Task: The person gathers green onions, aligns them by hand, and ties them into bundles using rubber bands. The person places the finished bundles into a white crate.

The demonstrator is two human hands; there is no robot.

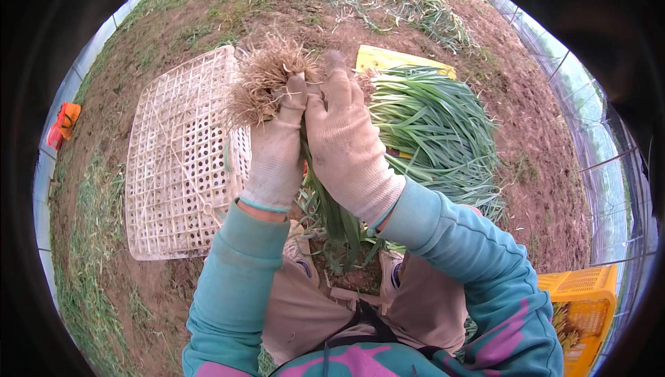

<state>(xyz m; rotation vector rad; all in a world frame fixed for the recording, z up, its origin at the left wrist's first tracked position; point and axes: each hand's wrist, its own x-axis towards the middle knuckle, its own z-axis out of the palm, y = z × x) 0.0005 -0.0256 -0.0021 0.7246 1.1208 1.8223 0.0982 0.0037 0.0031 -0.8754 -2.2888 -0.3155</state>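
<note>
My left hand [278, 153], in a soiled knit work glove, grips a bunch of green onions just below its tangled, dry roots [270, 78]. Against the bunch's other side lies my right hand [345, 138], gloved as well, its fingers pointing away from me; whether it grips is hidden. The dark green leaves [332, 216] hang down between my wrists towards my shoes. Right of my hands, a big pile of green onions [441, 127] lies with white stems and roots to the left, partly over a yellow crate or board [405, 60].
An upturned white plastic crate [182, 169] stands on the soil at left. Leaf scraps [421, 10] lie heaped at the far side. An orange plastic crate [582, 320] is at lower right, an orange and red bag [65, 122] at far left. Plastic sheeting walls [571, 96] line both sides.
</note>
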